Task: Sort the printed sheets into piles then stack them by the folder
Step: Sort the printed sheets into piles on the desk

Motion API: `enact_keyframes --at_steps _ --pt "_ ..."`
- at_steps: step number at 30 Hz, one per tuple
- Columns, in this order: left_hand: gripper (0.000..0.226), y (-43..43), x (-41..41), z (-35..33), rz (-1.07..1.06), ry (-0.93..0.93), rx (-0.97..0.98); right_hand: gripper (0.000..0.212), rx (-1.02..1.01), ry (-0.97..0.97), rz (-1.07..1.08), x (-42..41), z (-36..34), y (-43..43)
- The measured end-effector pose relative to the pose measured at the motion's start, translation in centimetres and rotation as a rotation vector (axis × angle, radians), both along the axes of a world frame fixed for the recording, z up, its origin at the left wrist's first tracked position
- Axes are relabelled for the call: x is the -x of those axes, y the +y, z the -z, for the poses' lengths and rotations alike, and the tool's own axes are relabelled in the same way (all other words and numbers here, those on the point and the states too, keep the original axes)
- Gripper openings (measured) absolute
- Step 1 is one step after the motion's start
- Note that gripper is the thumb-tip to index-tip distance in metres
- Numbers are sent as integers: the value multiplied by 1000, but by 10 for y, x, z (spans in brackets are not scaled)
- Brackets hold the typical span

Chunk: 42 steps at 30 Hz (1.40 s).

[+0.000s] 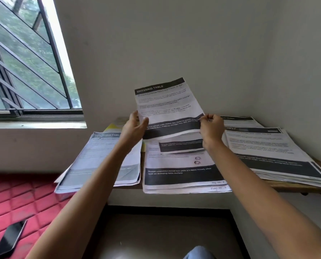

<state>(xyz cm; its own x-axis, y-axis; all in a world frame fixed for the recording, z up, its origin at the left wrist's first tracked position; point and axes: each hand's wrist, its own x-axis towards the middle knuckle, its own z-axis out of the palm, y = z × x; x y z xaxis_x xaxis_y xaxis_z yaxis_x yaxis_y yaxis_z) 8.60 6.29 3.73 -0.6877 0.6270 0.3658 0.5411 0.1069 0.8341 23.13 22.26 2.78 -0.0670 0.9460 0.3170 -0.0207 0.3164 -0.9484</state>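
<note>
Above middle pile [182, 174], left hand [134, 128] and right hand [212, 129] grip one sheet [167, 107].

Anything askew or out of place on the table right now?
Yes. The left pile of white printed sheets lies rotated, its near corner hanging past the edge of the brown wooden table. The middle pile also overhangs the front edge. Nothing looks torn or spilled.

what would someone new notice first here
A sheet headed DRESSING TABLE is held up at centre, the left hand and right hand gripping its lower side edges. Below it, piles of printed sheets cover the wooden table in the corner. A dark phone lies on the red mat at lower left.
</note>
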Motion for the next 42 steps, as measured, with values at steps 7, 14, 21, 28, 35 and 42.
enact_keyframes --at_steps 7,14,21,28,35,42 --pt "72 -64 44 9 -141 -51 -49 31 -247 -304 -321 27 12 -80" --pt "64 -118 59 34 -328 314 265 36 -616 -724 -536 55 34 -134" --pt "57 -137 70 56 -315 471 493 39 -607 -1205 -591 69 44 -159" --pt "50 -119 63 66 -192 556 805 53 -708 -1319 -729 69 51 -155" --pt "50 -110 55 77 -104 394 835 56 -689 -1293 -796 66 51 -155" --pt "61 -94 50 59 -56 407 759 51 -644 -1043 -696 51 23 -123"
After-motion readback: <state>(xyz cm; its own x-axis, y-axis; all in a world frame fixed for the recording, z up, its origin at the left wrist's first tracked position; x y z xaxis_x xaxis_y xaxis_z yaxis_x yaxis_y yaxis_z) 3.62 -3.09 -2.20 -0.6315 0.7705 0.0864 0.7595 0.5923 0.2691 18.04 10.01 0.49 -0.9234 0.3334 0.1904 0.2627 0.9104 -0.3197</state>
